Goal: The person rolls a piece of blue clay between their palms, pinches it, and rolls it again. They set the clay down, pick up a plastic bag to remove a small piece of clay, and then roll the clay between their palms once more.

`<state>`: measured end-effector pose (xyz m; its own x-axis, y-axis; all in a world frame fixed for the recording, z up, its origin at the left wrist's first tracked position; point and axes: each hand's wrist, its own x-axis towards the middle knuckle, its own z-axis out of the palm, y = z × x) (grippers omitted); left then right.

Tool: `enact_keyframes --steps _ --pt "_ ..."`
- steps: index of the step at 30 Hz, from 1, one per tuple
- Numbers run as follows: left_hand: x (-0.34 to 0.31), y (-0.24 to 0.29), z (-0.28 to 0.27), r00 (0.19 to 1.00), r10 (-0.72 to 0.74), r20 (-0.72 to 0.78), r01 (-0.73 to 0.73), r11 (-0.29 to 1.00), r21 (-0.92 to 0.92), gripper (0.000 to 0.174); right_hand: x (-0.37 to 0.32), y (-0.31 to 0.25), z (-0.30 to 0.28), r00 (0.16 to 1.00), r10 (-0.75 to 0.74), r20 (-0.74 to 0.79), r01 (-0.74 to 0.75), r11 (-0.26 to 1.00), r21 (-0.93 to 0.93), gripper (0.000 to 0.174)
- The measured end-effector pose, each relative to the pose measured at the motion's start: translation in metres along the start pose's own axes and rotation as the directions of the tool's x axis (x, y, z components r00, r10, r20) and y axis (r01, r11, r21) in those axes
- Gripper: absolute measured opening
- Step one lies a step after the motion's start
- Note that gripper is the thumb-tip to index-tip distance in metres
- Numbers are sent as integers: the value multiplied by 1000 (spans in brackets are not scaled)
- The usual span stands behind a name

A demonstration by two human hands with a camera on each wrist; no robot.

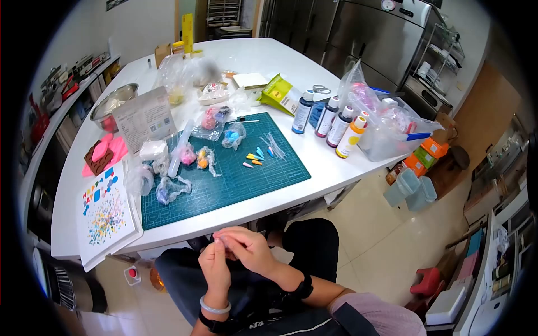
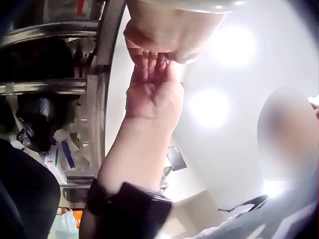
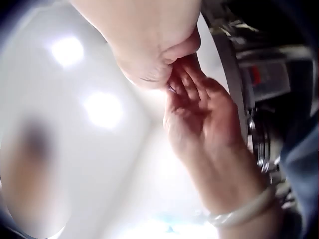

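The tiny bit you're working is hidden betw. your fingertips, held over your lap just below the tabletop (image 1: 322,168) edge. Left hand (image 1: 216,267) & right hand (image 1: 250,250) are both narrow, tips pinched together on it. Looks like the shaping step, approx. mid-way. Next move prob. calls for a lift up to the green mat (image 1: 246,185), where wrapped clay lumps (image 1: 232,135) & small shaped pieces (image 1: 253,158) lie; keep the pinch light so nothing squashes
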<state>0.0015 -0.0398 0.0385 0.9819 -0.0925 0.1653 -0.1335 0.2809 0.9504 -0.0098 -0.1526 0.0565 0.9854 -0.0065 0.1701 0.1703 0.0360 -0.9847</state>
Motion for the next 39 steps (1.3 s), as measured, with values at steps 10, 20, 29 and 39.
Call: enact_keyframes --steps 10,20,29,39 --pt "-17 12 -12 910 -341 235 402 866 -297 41 -8 11 -16 883 -423 201 467 755 -461 18" --pt "-15 -11 -23 998 -47 46 47 999 1 35 -21 22 1 980 74 182 -122 956 266 27" --pt "-20 -8 -14 978 -202 51 207 968 -144 33 -21 31 3 966 -258 -1 250 936 -248 18" --pt "-15 -22 -39 915 -316 251 385 870 -308 19 -18 16 -16 899 -333 284 407 875 -261 29"
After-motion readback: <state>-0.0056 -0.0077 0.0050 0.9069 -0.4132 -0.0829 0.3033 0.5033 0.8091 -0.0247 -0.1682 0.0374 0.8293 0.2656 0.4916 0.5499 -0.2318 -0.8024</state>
